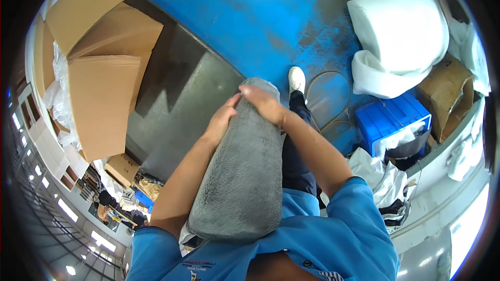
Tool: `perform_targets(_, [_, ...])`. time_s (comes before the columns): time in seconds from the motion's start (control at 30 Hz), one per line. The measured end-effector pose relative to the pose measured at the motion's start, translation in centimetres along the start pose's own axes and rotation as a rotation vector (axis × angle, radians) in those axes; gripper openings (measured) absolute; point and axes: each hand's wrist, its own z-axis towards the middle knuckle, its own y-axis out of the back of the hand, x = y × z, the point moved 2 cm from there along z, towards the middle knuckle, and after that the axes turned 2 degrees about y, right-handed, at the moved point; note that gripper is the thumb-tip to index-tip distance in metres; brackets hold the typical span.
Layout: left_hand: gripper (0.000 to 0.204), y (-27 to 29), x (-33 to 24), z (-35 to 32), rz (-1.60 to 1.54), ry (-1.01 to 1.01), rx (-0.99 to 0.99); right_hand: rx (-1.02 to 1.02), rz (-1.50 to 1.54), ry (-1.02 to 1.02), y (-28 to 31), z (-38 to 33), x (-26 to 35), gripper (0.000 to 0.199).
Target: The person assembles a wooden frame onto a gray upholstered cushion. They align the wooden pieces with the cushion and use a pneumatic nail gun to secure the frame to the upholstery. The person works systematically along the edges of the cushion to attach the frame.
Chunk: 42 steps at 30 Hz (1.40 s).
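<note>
A long grey cushion (237, 169) with a soft, textured cover stands out from my chest, its near end resting against my blue shirt. Its far end is narrower, with a paler edge on the right. My left hand (223, 119) presses on the left side near that end, the fingers together. My right hand (262, 104) is wrapped over the top of the far end, its fingertips close to those of my left hand. The cushion hides its own underside and part of each hand's grip.
To the left, an open cardboard box (107, 99) with clear plastic wrap stands on a dark metal table (182, 104). A big white foam roll (403, 31), a blue crate (388, 119) and a brown carton (442, 91) stand at right. A thin hose (311, 86) loops on the blue floor.
</note>
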Motion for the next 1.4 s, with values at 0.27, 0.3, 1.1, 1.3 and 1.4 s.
perform_targets(0.27, [0.047,5.6,10.4,9.3,0.635,0.211,-0.312,-0.023,-0.321,-0.255,2.9,9.2,-9.3,0.04])
perform_targets(0.3, [0.043,5.7,11.3,9.8,0.702,0.154,-0.317,-0.008,-0.304,-0.222,2.8,10.4,-10.5,0.038])
perform_targets(1.1, [0.044,2.2,4.7,15.2,0.329,0.155,-0.321,-0.715,0.99,-0.275,-2.0,0.5,-18.0,0.038])
perform_targets(1.3, [0.061,-0.4,-2.0,20.6,0.221,0.403,-0.155,-0.578,1.107,-0.482,1.6,0.1,-14.7,0.037])
perform_targets(1.4, [0.065,1.3,-1.6,24.4,0.187,0.444,0.047,-0.519,1.13,-0.418,0.9,1.2,-18.7,0.042])
